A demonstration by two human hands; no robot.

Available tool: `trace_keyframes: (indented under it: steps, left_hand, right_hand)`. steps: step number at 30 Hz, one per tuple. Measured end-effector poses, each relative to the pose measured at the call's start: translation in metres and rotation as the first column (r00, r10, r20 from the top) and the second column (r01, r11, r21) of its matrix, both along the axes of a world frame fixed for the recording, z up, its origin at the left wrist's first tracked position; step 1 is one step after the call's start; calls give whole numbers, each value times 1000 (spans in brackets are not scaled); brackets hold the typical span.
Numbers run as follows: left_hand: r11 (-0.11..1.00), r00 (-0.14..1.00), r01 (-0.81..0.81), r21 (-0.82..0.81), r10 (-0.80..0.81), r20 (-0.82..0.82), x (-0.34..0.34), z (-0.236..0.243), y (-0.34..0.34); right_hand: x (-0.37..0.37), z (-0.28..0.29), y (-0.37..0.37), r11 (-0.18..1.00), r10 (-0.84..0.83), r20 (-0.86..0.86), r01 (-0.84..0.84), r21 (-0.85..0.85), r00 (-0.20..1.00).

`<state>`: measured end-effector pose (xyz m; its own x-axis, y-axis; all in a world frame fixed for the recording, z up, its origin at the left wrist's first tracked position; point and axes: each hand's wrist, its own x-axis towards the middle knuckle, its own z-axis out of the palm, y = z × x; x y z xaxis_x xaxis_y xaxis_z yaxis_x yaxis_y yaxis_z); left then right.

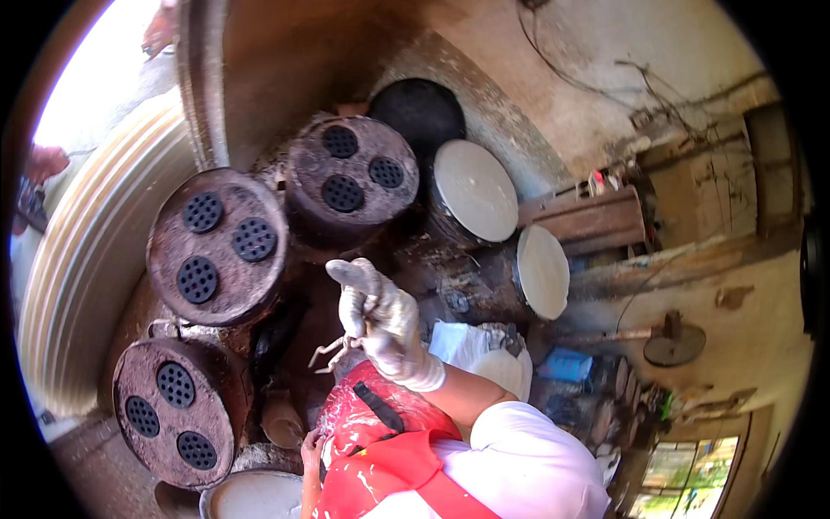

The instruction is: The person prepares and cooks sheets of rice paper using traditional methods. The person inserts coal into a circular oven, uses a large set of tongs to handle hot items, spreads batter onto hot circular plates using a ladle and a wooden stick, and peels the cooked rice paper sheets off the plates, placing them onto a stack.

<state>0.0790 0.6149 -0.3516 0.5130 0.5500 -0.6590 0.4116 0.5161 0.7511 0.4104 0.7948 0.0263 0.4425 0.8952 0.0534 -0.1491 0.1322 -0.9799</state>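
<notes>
My right hand (380, 324), in a stained whitish glove, is raised near the middle with one digit stretched out and the other fingers curled. Thin bent metal prongs (333, 353) stick out beneath its fingers; the rest of that tool is hidden in the hand. Lower down, my bare left hand (313, 448) is against the edge of my wet red apron (372, 476), its fingers mostly hidden. Beyond the gloved hand stand three round brown stoves (226, 290) (313, 203) (143, 363), each topped with three black honeycomb coal briquettes (343, 193).
Two drum-shaped pots with pale round tops (477, 190) (545, 272) stand to the right, near a dark round pan (419, 112). A pale ribbed curved stack (108, 259) lines the left. Another person's hand (47, 164) shows at the far left. A whitish basin (255, 497) sits low down.
</notes>
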Motion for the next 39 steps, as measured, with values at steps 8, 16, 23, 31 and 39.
trace_keyframes:
  steps: [8,16,23,31,39]
  left_hand:
    - [986,979,116,-117,-133,-155,67,39,15]
    - [964,956,76,-254,-142,-255,109,38,-5]
    - [778,747,618,112,-537,-392,126,44,6]
    - [725,665,684,-77,-664,-341,157,48,45]
    - [523,584,812,260,-739,-337,208,35,66]
  right_hand:
    - [138,-120,-102,937,-283,348,335,-100,894]
    - [282,-337,-212,533,-668,-744,687,-495,-17]
    - [359,-438,-260,176,-769,400,766,-618,499]
    - [411,-442,-285,85,-746,408,683,-726,526]
    - [160,-338,-370,405,158,343,256,-878,926]
